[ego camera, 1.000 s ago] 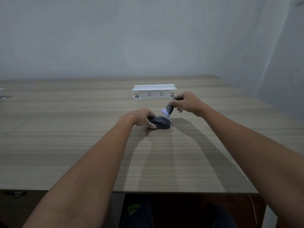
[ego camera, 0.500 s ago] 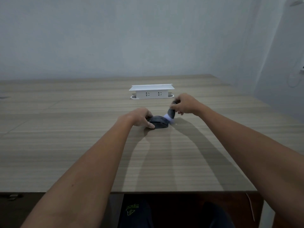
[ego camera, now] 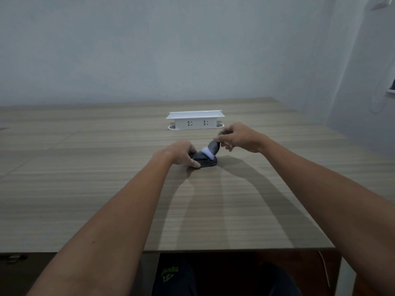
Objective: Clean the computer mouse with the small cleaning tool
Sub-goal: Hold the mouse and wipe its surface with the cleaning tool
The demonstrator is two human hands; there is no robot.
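Note:
A black computer mouse (ego camera: pixel 206 161) lies on the wooden table (ego camera: pixel 106 189), far out in front of me. My left hand (ego camera: pixel 180 153) grips its left side, thumb along the near edge. My right hand (ego camera: pixel 239 136) pinches the dark handle of a small cleaning brush (ego camera: pixel 212 148), tilted down to the left. The brush's white bristles rest on the top of the mouse. Fingers hide the upper end of the handle.
A white pop-up socket box (ego camera: pixel 195 120) stands on the table just beyond the hands. The table's near edge (ego camera: pixel 235 251) runs across the bottom, with my legs below it. A pale wall rises behind and to the right.
The brush has swept from the right end of the mouse back up onto its top. My right hand shifted slightly left. My left hand keeps its hold on the mouse.

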